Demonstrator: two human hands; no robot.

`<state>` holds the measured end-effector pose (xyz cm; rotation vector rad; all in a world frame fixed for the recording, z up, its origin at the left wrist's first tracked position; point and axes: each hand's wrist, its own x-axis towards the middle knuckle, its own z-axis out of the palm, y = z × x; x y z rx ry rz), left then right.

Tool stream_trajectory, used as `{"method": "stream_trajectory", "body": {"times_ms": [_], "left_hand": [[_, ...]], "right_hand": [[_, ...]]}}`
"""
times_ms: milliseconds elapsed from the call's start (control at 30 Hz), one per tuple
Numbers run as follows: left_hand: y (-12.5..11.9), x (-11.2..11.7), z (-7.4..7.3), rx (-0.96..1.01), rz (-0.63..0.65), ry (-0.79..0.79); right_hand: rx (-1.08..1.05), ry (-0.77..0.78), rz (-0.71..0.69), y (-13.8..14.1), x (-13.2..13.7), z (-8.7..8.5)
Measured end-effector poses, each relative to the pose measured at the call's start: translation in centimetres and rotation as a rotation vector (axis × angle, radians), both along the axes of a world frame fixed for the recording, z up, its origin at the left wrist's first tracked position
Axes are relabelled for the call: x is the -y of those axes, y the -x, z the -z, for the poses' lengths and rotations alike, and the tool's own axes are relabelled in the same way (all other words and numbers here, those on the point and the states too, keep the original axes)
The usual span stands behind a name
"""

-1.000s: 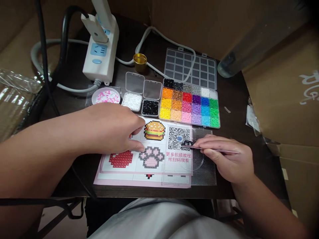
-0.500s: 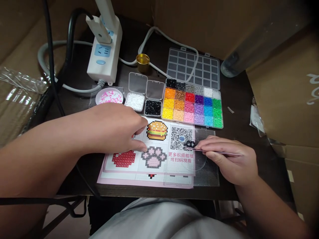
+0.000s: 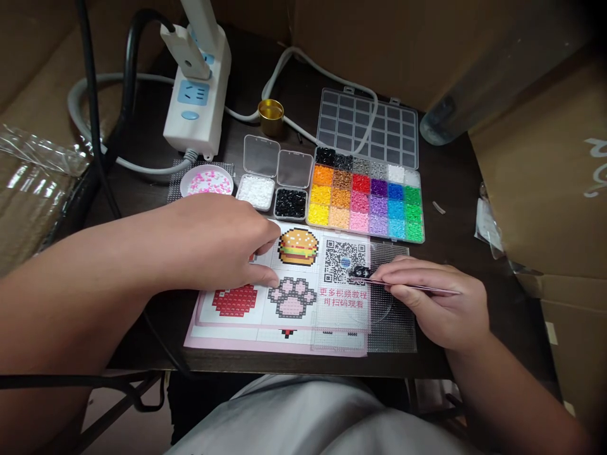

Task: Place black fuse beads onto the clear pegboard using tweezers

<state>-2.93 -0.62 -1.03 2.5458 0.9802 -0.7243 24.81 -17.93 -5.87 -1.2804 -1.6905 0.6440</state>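
Observation:
My right hand (image 3: pixel 434 303) is closed round slim tweezers (image 3: pixel 422 289), which lie nearly level over the clear pegboard (image 3: pixel 396 328). By the tips is a small cluster of black beads (image 3: pixel 362 272), over the lower edge of a printed QR code (image 3: pixel 345 260). My left hand (image 3: pixel 232 240) rests on the pattern sheet (image 3: pixel 265 319), thumb stretched and apart from the bent index finger; the other fingers are mostly hidden beneath it. Near the thumb is a printed pink paw (image 3: pixel 293 298), with a burger picture (image 3: pixel 298 246) above.
A sorting box of coloured beads (image 3: pixel 365 189) lies behind the sheet. Left of it are small open boxes of black beads (image 3: pixel 291 203) and white beads (image 3: pixel 255 191), and a dish of pink beads (image 3: pixel 208 181). Farther back stand a gold cup (image 3: pixel 271 117) and power strip (image 3: pixel 199 95).
Both hands, the tweezers and the black bead cluster stay almost in place. The whole view has shifted very slightly; nothing is taken up or let go.

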Motion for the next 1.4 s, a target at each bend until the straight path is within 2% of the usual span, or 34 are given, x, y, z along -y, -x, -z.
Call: {"method": "stream_trajectory", "body": {"times_ms": [267, 567, 700, 900, 1400], "left_hand": [[-0.31, -0.02, -0.12, -0.032, 0.020, -0.018], [-0.39, 0.00, -0.08, -0.056, 0.027, -0.031], [-0.45, -0.12, -0.09, -0.079, 0.017, -0.024], [-0.41, -0.03, -0.05, -0.054, -0.002, -0.022], [-0.10, 0.10, -0.12, -0.023, 0.032, -0.004]], "right_hand": [[0.003, 0.018, 0.020, 0.06, -0.09, -0.13], [-0.014, -0.001, -0.040, 0.07, -0.35, -0.11], [-0.027, 0.011, -0.026, 0.04, -0.29, -0.07], [-0.017, 0.009, 0.012, 0.16, -0.23, -0.10], [-0.042, 0.017, -0.005, 0.20, -0.39, -0.24]]}}
